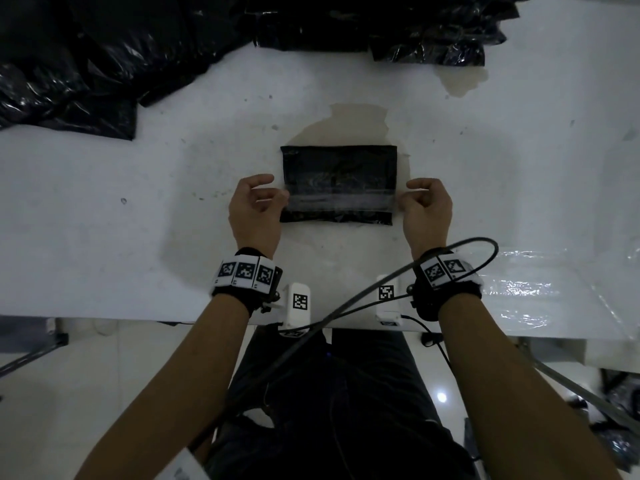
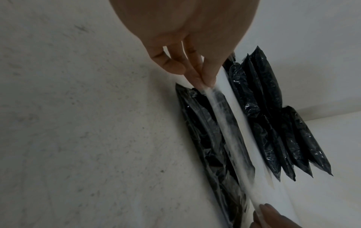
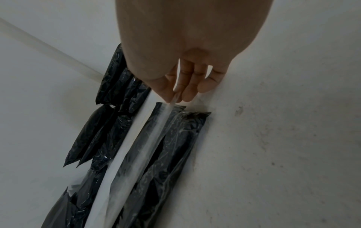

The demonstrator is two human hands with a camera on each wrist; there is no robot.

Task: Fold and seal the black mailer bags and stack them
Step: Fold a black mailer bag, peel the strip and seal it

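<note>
Two hands frame the head view: left hand and right hand each pinch an end of a clear, whitish strip stretched over the folded black plastic mailer bag lying on the white surface. Left wrist view: fingers clamp the strip's end; even tension would likely seal flat. Right wrist view: fingers pinch likewise; whether the strip is tape or liner stays unclear.

person, bare forearms: black wrist straps bearing white square-coded marker tiles, white camera modules each with a coded tag on the inner wrists, grey cable looping across, dark trousers.
</note>
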